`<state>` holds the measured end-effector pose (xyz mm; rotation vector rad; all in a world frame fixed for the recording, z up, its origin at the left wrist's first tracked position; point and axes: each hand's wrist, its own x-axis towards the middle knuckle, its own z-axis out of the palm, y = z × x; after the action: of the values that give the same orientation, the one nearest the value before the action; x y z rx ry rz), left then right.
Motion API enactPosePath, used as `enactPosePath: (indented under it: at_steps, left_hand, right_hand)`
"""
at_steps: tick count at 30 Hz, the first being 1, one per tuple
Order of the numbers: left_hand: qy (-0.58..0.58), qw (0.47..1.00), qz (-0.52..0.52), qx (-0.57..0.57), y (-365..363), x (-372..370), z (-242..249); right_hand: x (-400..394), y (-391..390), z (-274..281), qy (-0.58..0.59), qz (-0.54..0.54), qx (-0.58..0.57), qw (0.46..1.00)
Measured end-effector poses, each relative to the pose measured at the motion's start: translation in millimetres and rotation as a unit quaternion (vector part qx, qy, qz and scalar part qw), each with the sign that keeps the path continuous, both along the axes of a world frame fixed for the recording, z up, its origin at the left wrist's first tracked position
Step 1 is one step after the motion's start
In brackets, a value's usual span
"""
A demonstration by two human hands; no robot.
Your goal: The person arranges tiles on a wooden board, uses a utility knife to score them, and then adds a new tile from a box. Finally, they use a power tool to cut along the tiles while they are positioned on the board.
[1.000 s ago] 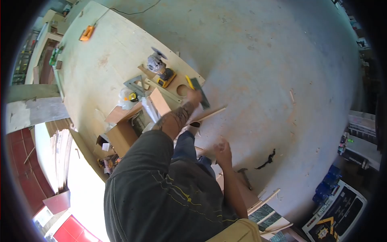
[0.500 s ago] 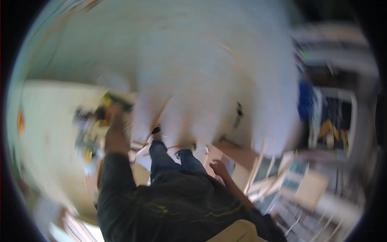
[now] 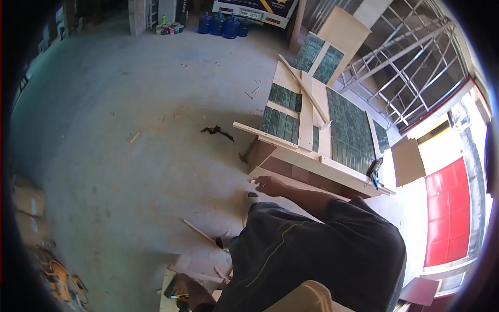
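Note:
My right hand (image 3: 270, 185) reaches out over the floor beside the near end of a wooden cabinet (image 3: 296, 165). Its fingers are loosely spread and hold nothing. At the lower left, my left hand (image 3: 183, 285) is closed around a dark green and yellow tool (image 3: 180, 297), mostly hidden by the hand; its exact kind does not show. Pale boards (image 3: 200, 275) lie beneath and beside that hand. On top of the cabinet are dark green panels (image 3: 351, 130), pale wooden strips (image 3: 306, 93) and a black and blue tool (image 3: 375, 169) at the right edge.
Wood scraps (image 3: 135, 137) and a crumpled black strip (image 3: 218, 133) lie on the concrete floor. Blue water jugs (image 3: 231, 27) stand by a parked vehicle (image 3: 254, 11). Metal scaffolding (image 3: 395, 57) rises at the right. Brown sacks (image 3: 30, 213) and an orange tool (image 3: 60, 278) are at the left.
My view has swung sharply right, bringing the cabinet, jugs and vehicle into clear sight. My left hand, earlier raised beside tools at a pale surface, now appears low at the left.

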<state>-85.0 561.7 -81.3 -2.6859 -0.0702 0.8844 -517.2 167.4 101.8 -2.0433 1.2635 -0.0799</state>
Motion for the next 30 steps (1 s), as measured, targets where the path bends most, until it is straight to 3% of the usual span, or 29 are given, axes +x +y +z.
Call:
enactPosePath:
  at_steps: [1, 2, 3, 4, 7, 8, 9, 13, 16, 20, 22, 25, 28, 30]
  left_hand:
    - [-0.075, 0.990, 0.112, -0.046, -13.3, -1.3, -3.1]
    - [-0.145, 0.959, 0.223, -0.094, -26.8, -5.6, -6.4]
    - [-0.211, 0.909, 0.329, -0.145, -36.4, -1.7, -44.4]
    - [-0.219, 0.909, 0.320, -0.151, -56.4, -6.1, -50.7]
    - [-0.079, 0.952, 0.097, -0.279, -130.9, -21.5, -28.8]
    - [-0.090, 0.951, 0.086, -0.282, -143.5, -35.5, -35.6]
    - [-0.043, 0.892, 0.156, -0.423, -180.0, -58.1, -4.8]
    - [0.019, 0.867, 0.072, -0.493, -266.2, -99.6, 27.7]
    - [0.011, 0.868, -0.026, -0.496, -306.1, -120.2, 7.4]
    - [0.092, 0.868, -0.027, -0.487, -365.8, -123.1, 21.2]
    - [0.173, 0.856, 0.006, -0.488, -395.3, -123.4, 27.0]
    - [0.195, 0.841, 0.014, -0.505, -428.9, -128.9, 40.6]
    - [0.199, 0.814, -0.031, -0.545, -451.7, -154.1, 74.7]
    - [0.187, 0.832, -0.038, -0.521, -463.6, -175.4, 88.3]
  right_hand:
    - [-10.7, -9.8, 6.3, -0.008, -0.015, -0.081, 0.997]
    - [-21.1, -20.7, 12.2, 0.011, -0.132, -0.042, 0.990]
    - [-30.4, -30.7, 30.8, -0.023, -0.188, -0.040, 0.981]
    - [-54.3, -51.7, 14.3, -0.045, -0.158, -0.191, 0.968]
    - [-101.2, -107.0, 19.6, -0.042, -0.325, -0.184, 0.927]
    - [-116.6, -129.1, 21.4, -0.031, -0.351, -0.193, 0.916]
    - [-132.8, -152.0, 21.8, -0.020, -0.377, -0.201, 0.904]
    - [-194.8, -244.9, 22.0, -0.127, -0.489, -0.131, 0.853]
    - [-234.0, -320.8, -2.8, -0.075, -0.516, -0.148, 0.841]
    - [-252.3, -396.2, -39.6, -0.045, -0.514, -0.164, 0.840]
    - [-248.2, -412.3, -41.2, -0.029, -0.506, -0.157, 0.847]
    - [-234.8, -420.9, -26.4, -0.008, -0.508, -0.141, 0.850]
    - [-227.9, -424.5, -26.3, -0.024, -0.532, -0.137, 0.835]
    - [-221.6, -426.7, -23.0, -0.034, -0.590, -0.145, 0.793]
